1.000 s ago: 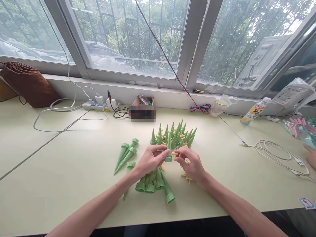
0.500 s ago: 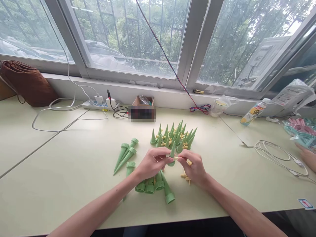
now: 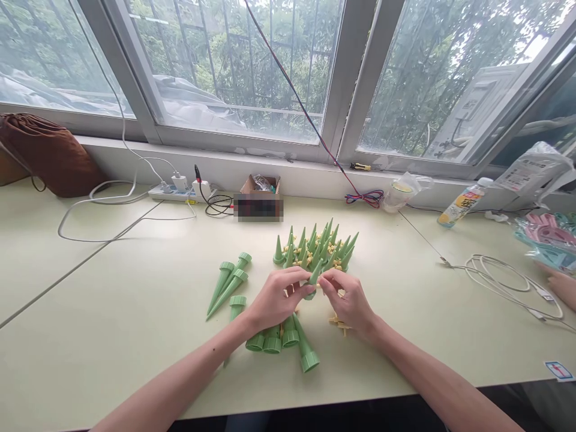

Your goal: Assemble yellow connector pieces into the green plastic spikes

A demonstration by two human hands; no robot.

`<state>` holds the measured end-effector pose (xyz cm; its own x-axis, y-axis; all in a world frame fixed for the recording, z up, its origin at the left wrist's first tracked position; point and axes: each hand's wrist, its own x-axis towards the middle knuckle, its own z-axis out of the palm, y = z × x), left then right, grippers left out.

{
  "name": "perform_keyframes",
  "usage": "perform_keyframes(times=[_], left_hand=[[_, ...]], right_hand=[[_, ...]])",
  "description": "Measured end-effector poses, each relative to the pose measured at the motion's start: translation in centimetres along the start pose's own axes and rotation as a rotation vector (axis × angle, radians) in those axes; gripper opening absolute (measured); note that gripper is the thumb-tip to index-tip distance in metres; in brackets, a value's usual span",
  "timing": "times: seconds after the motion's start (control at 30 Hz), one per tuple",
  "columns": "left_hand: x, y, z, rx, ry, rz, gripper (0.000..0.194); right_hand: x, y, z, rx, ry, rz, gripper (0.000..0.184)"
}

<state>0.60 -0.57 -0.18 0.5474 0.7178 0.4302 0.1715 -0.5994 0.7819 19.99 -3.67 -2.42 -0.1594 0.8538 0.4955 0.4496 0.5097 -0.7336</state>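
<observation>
My left hand (image 3: 274, 297) pinches a green cone spike (image 3: 312, 281) by its wide end, tip pointing up and away. My right hand (image 3: 348, 300) meets it from the right, fingers pinched on a small cream valve piece (image 3: 320, 287) at the cone's side. Behind my hands stands a cluster of upright green cones with cream pieces (image 3: 317, 247). Several loose green cones (image 3: 230, 282) lie to the left. More cones (image 3: 288, 339) lie below my hands. A few cream valve pieces (image 3: 338, 323) lie on the table under my right wrist.
A power strip with plugs and white cables (image 3: 177, 189) and a small cardboard box (image 3: 260, 195) sit by the window sill. A brown bag (image 3: 49, 153) lies far left. A coiled white cable (image 3: 504, 279), a bottle (image 3: 463, 204) and another person's hand (image 3: 562, 285) are at right.
My hands have dropped slightly towards me with the cone and closed in on each other. The cone's tip now tilts more to the right. The other person's hand has shifted a little.
</observation>
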Motion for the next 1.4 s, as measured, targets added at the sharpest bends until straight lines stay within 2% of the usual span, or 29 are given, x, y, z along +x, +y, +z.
perform_keyframes(times=[0.1,0.2,0.37,0.47,0.57,0.63,0.73,0.8,0.87,0.97,1.1,1.27,1.4], left_hand=[[0.2,-0.2,-0.3,-0.128,0.026,-0.159,0.021],[0.2,-0.4,-0.5,-0.276,-0.019,-0.289,0.029],[0.0,-0.4,-0.4,-0.338,-0.08,-0.352,0.032],[-0.1,-0.4,-0.1,-0.26,-0.057,-0.281,0.032],[-0.2,-0.5,0.1,-0.125,0.002,-0.129,0.026],[-0.2,-0.6,0.1,-0.029,0.008,0.009,0.02],[-0.3,-0.7,-0.1,0.037,-0.045,0.197,0.017],[-0.3,-0.7,-0.2,0.048,-0.066,0.269,0.021],[-0.3,-0.6,-0.1,0.058,-0.056,0.282,0.022],[-0.2,-0.6,0.0,0.048,-0.008,0.179,0.019],[0.1,-0.3,0.0,-0.051,0.042,-0.06,0.022],[0.3,0.2,-0.3,-0.29,-0.017,-0.303,0.032],[0.2,0.2,-0.4,-0.354,-0.058,-0.392,0.035]], right_hand=[[0.0,0.1,0.0,0.025,-0.024,0.006,0.018],[0.0,0.2,0.0,0.006,-0.036,-0.065,0.017],[0.1,0.4,-0.2,-0.025,-0.036,-0.173,0.015],[0.0,0.6,-0.3,-0.038,-0.047,-0.187,0.017],[-0.2,0.7,-0.3,-0.043,-0.076,-0.133,0.024],[-0.3,0.5,-0.4,0.01,-0.122,-0.041,0.03],[-0.4,0.3,-0.5,0.229,-0.218,0.15,0.034],[-0.4,0.2,-0.6,0.368,-0.261,0.243,0.037],[-0.3,0.2,-0.6,0.433,-0.262,0.289,0.039],[-0.2,0.0,-0.4,0.407,-0.223,0.287,0.04],[0.0,-0.4,-0.2,0.263,-0.147,0.162,0.038],[0.0,-0.3,-0.4,0.133,-0.085,0.016,0.024],[0.0,0.1,-0.5,0.065,-0.057,-0.073,0.019]])
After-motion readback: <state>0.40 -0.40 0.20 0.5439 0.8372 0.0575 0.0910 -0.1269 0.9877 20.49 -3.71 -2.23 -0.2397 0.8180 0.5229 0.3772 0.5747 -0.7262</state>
